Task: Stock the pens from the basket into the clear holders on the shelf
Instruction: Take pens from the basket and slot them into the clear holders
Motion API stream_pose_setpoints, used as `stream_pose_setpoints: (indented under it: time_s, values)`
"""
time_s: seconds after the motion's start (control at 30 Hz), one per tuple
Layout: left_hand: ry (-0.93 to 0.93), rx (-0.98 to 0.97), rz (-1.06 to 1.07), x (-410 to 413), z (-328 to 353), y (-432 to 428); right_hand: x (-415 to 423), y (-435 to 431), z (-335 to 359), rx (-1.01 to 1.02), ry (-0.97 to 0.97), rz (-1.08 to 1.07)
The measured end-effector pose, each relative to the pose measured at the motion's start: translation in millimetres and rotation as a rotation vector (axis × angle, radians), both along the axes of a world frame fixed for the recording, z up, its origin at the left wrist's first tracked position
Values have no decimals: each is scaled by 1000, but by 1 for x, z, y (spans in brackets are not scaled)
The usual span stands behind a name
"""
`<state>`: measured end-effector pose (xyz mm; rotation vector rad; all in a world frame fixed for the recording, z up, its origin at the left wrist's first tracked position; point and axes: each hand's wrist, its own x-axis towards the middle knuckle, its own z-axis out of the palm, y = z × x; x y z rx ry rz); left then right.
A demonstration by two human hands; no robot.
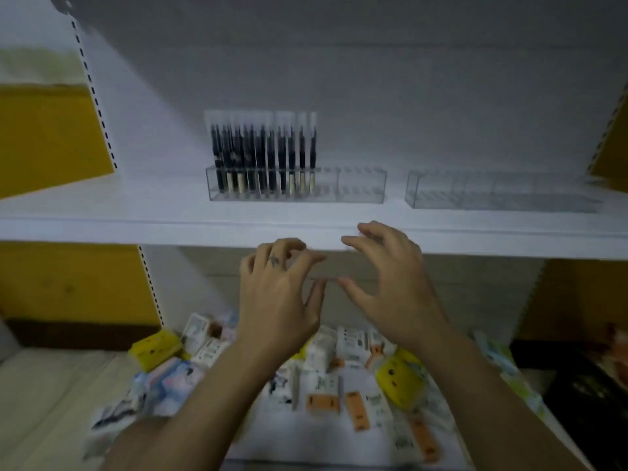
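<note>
A clear holder (361,186) stands on the white shelf (136,212). Its left two thirds are filled with several upright dark pens (263,154) with clear caps; its right end has no pens. A second clear holder (503,195) to the right has no pens in it. My left hand (277,297) and my right hand (390,283) hover side by side just below the shelf's front edge, fingers curled and apart. A faint thin streak between the two thumbs is too blurred to identify. No basket is in view.
Below the hands lies a pile of small packaged goods: white boxes (353,345), orange-labelled packs (323,402) and yellow items (401,379). Perforated shelf uprights (95,96) and yellow wall panels (44,137) flank the unit.
</note>
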<state>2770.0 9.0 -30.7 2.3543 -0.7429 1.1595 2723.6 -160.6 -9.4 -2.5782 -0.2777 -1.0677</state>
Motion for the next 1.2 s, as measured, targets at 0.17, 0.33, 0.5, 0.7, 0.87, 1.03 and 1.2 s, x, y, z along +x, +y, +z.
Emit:
stream_pose_setpoints:
  time_s: [0.17,0.33,0.5,0.7,0.87,1.03,1.2]
  values:
    - [138,96,-36,-18,-71,-8,-20,-5,-81,3,40,-4]
    - [413,193,-18,-25,-137,-22,-27,-14,-155,41,417,-73]
    - [702,296,-23,-30,-204,-32,-27,-26,-225,-12,800,-179]
    - [1013,387,1,-33,-283,-25,-32,-30,-291,55,1157,-202]
    - [1220,419,0,-39,-324,-20,-40,-29,-336,169,1365,-125]
    - [1488,410,-14,-35,-361,-21,-50,-43,-373,222,1557,-134]
    - [1712,357,111,-38,-415,-7,-53,-46,-410,187,1693,-138]
